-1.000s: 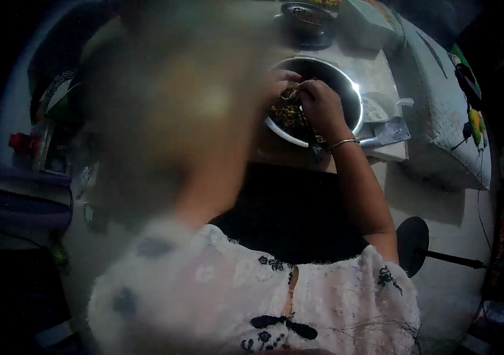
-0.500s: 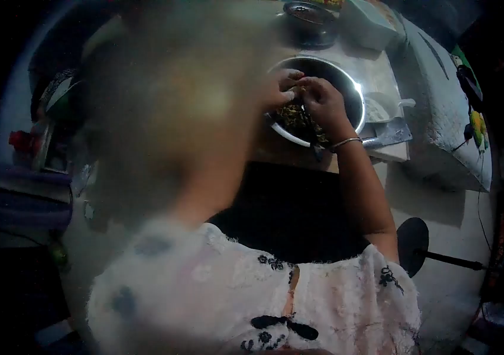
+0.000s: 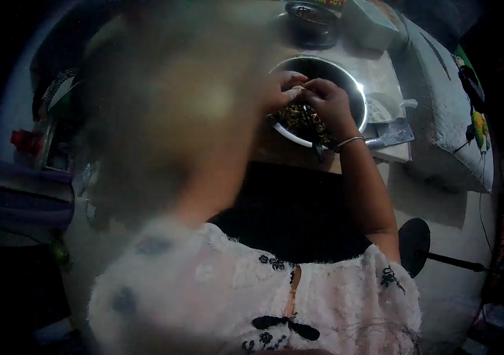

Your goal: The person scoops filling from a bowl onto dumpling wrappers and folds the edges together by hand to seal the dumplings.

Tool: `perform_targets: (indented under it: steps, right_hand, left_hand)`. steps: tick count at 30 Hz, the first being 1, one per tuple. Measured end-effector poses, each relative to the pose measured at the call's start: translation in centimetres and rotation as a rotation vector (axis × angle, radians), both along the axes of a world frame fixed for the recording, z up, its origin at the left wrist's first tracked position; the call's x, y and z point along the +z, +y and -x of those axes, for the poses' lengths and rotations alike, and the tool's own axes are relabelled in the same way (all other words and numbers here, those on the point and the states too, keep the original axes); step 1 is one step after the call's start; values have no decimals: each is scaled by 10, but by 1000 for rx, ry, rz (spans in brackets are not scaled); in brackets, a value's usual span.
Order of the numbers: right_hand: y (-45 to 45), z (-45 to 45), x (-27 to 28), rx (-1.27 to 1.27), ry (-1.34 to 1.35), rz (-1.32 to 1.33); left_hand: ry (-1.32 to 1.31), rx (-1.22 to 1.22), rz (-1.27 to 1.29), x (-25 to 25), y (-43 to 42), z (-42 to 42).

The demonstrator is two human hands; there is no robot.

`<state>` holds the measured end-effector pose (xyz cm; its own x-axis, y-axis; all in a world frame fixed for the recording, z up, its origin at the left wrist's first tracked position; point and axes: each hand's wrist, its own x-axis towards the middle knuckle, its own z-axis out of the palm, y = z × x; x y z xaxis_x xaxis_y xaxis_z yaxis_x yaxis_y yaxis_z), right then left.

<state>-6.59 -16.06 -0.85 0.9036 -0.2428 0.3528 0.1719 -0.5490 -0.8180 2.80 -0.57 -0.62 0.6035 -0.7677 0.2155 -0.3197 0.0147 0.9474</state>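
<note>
My left hand point(image 3: 281, 93) and my right hand point(image 3: 331, 105) meet above a round steel bowl point(image 3: 360, 94). Fingers and thumbs of both are pinched together, and what lies between them is too small and too covered to name. Below the fingertips, the bowl holds a dark, chopped green and yellowish mixture point(image 3: 302, 120). A thin bangle point(image 3: 349, 142) circles my right wrist. A hazy smear over the left half of the view blurs my left forearm.
The bowl stands on a pale board point(image 3: 389, 74). To its right lie a flat blade-like tool point(image 3: 392, 135) and a whitish handled item point(image 3: 382, 107). A dark round container point(image 3: 312, 23) and a white box point(image 3: 370, 25) are behind. A pale raised block point(image 3: 448, 109) borders the right.
My right hand has shifted slightly right, and its fingers look flatter. More of the chopped mixture shows beneath the hands. A reddish speck near the fingertips is out of sight now.
</note>
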Motion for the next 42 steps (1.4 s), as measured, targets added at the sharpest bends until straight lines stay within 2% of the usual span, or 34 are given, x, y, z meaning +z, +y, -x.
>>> perform_targets:
  steps: [4,6,9,13,16,18,24,31,34,37,40,42]
  right_hand:
    - [-4,-7,-10,9,-10,-26]
    - [-3,-5,-8,21,-25,-88]
    - [1,1,3,34,3,-117]
    - [6,0,2,2,-83,-218]
    - [-3,-6,-8,19,-77,-89]
    - [-4,-6,-7,16,-61,-1]
    - [-1,-2,-4,-3,-82,-22]
    - [-1,-3,-3,-19,-163,150]
    - [0,0,-1,-63,-194,133]
    - [-2,0,-3,-90,-134,97]
    - [-6,-5,-15,-56,-108,-1]
    - [-4,-7,-19,86,-181,-229]
  left_hand:
    - [27,15,-14,2,1,3]
    - [-114,28,-61,-3,0,-2]
    - [-174,20,-9,-10,-1,-6]
    - [-71,8,93,-7,-1,1]
    - [-30,23,19,-4,1,2]
    - [-92,-2,28,-8,-1,-2]
    - [-223,19,-77,-8,1,-3]
    - [-136,-20,-40,-4,1,2]
    - [-68,32,13,-1,1,7]
    - [-99,41,-104,3,1,5]
    - [-187,148,-234,7,2,8]
    - [-199,161,-136,3,1,6]
